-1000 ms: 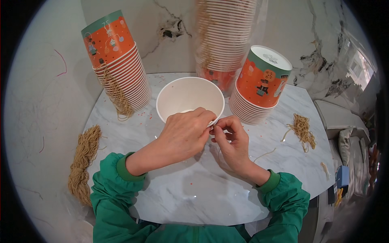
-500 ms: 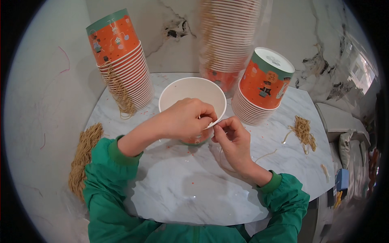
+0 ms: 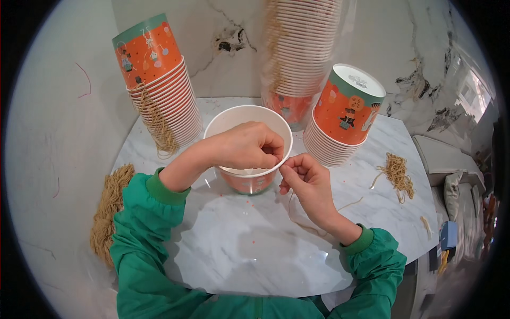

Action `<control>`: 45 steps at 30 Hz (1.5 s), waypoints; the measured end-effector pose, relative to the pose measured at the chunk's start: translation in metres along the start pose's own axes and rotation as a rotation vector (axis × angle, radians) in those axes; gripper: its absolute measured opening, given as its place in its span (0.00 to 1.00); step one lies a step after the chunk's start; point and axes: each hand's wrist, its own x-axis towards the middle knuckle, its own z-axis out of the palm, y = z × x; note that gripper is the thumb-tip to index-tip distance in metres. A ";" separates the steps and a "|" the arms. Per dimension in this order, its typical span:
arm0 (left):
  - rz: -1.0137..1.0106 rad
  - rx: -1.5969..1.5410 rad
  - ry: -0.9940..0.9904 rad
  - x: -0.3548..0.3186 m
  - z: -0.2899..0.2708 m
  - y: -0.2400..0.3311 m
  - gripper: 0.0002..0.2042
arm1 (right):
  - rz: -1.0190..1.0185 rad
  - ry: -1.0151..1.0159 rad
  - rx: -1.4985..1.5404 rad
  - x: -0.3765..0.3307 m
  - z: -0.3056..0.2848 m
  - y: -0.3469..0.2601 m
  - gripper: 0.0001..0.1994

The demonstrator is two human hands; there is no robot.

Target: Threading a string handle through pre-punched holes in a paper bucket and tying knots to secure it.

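An orange and green paper bucket [image 3: 247, 183] with a white inside stands upright at the middle of the table, tipped slightly. My left hand [image 3: 245, 144] reaches over its mouth, fingers pinched just inside the right part of the rim; what they pinch is hidden. Outside that same spot, my right hand [image 3: 309, 184] has thumb and forefinger closed at the rim. A thin tan cord [image 3: 291, 211] hangs from my right fingers and curves over the tabletop beneath the wrist.
Stacked upside-down paper buckets stand at left [image 3: 164, 90] and right [image 3: 348, 114], tan cords draped on the left stack. Behind, a tall wrapped bucket stack [image 3: 303, 53] leans near the marble wall. Tan cord bundles lie at far left [image 3: 110, 212] and right [image 3: 397, 174].
The bucket has shifted slightly left and down, its orange wall showing more. My left hand has rotated a little, its fingertips deeper inside the rim; my right hand stays nearly in place.
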 end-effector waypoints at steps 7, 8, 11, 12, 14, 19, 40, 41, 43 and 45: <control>-0.093 0.129 0.127 -0.009 -0.002 0.004 0.06 | 0.076 -0.025 0.067 -0.002 0.001 -0.002 0.09; -0.087 0.139 0.168 -0.011 -0.002 0.002 0.06 | 0.114 -0.045 0.093 -0.002 -0.001 0.001 0.10; -0.087 0.140 0.272 -0.021 -0.004 0.003 0.06 | 0.238 -0.105 0.148 0.000 -0.003 -0.003 0.11; -0.089 0.131 0.332 -0.025 -0.002 0.005 0.06 | 0.322 -0.141 0.176 0.000 -0.003 -0.004 0.11; -0.071 0.158 0.378 -0.034 0.001 0.009 0.06 | 0.383 -0.224 0.184 0.002 -0.005 -0.001 0.11; 0.043 0.249 0.541 -0.055 0.024 0.028 0.04 | 0.477 -0.366 0.222 -0.002 -0.003 0.001 0.10; 0.409 0.841 0.728 -0.074 0.086 0.012 0.10 | 0.405 -0.188 0.568 -0.019 0.013 -0.004 0.09; 0.425 0.823 0.731 -0.074 0.086 0.010 0.10 | 0.406 -0.207 0.568 -0.018 0.011 -0.001 0.08; 0.438 0.808 0.733 -0.075 0.085 0.009 0.10 | 0.408 -0.228 0.570 -0.019 0.011 0.001 0.08; 0.408 0.678 0.781 -0.076 0.084 0.009 0.11 | 0.379 -0.213 0.517 -0.019 0.011 0.001 0.08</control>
